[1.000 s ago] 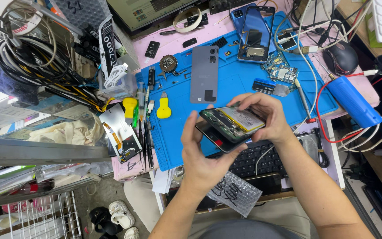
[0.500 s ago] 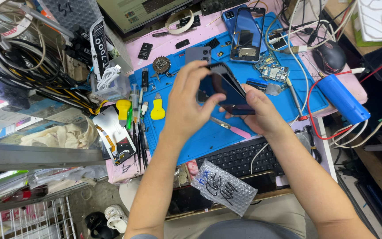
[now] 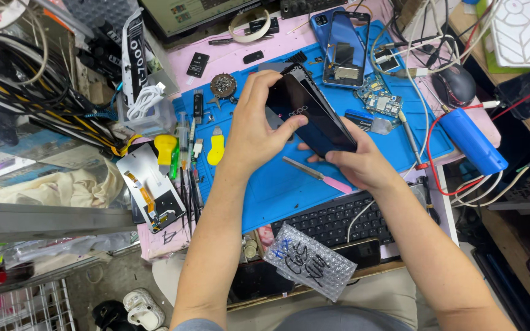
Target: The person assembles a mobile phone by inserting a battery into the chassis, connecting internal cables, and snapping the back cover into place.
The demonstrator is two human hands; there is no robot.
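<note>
one pink table point(image 3: 289, 46) carries one blue mat point(image 3: 277, 190), and one black keyboard point(image 3: 332, 220) sits at its near edge, partly under the wrists. above the mat, one dark phone point(image 3: 314, 116) is tilted between two hands: left hand point(image 3: 256, 132) fingers clamped on its upper edge, right hand point(image 3: 357, 162) fingers clamped on its lower end. one bubble-wrap bag point(image 3: 305, 260) with black and blue scribbles lies near the keyboard. one blue cylinder point(image 3: 473, 141) lies at the right. the cables at the left are too tangled to count.

Black phone point(image 3: 314, 116), glossy dark screen up, tilted; raised above the blue mat point(image 3: 277, 190), gripped at both ends
</note>
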